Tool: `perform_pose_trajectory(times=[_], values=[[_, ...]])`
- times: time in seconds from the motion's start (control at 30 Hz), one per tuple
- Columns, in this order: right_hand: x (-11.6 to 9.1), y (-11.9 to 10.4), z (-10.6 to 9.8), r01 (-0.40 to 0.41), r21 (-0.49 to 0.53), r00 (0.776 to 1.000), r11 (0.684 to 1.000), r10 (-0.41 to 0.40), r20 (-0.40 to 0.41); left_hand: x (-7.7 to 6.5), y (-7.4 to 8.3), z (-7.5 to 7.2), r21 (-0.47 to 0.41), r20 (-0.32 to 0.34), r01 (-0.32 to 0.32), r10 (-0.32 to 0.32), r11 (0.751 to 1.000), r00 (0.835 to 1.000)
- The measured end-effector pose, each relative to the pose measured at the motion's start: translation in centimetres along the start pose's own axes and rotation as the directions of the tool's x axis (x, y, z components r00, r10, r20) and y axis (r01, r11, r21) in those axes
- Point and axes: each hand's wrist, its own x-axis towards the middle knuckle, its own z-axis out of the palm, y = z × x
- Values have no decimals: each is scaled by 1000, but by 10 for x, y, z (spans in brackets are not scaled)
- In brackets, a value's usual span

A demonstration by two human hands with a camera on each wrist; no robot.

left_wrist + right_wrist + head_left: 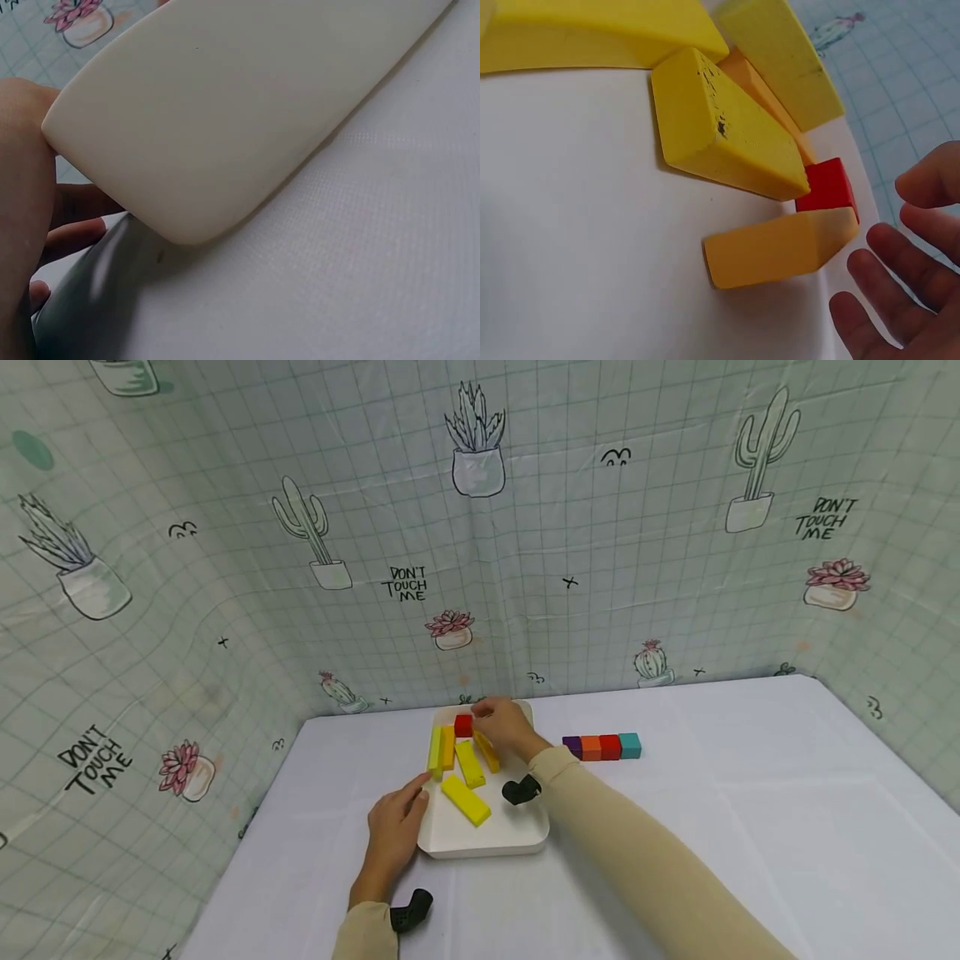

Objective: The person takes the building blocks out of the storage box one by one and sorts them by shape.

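Note:
A white tray holds several yellow and orange-yellow blocks and a red block at its far end. My right hand is over the tray's far right part. In the right wrist view its fingers are spread beside an orange-yellow block, with no block between them. My left hand rests at the tray's left side, its index fingertip at the rim near a lime-yellow block. In the left wrist view, the tray wall hides part of that hand.
On the table right of the tray, a row holds a purple block, an orange block, a red block and a teal block. A patterned cloth hangs behind the white-covered table.

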Motion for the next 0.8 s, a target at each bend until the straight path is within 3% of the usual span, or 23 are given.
perform_pose_trajectory(times=[0.23, 0.4, 0.8], values=[[4, 3, 6, -17, 14, 1000, 1000, 17, 9, 0, 1, 1, 1, 21, 49, -49, 999, 999], [10, 7, 8, -50, 18, 999, 999, 50, 17, 1, 0, 2, -8, 20, 54, -53, 999, 998], [7, -1, 11, -39, -28, 999, 999, 39, 5, 1, 2, 1, -1, 19, 47, -47, 999, 999]])
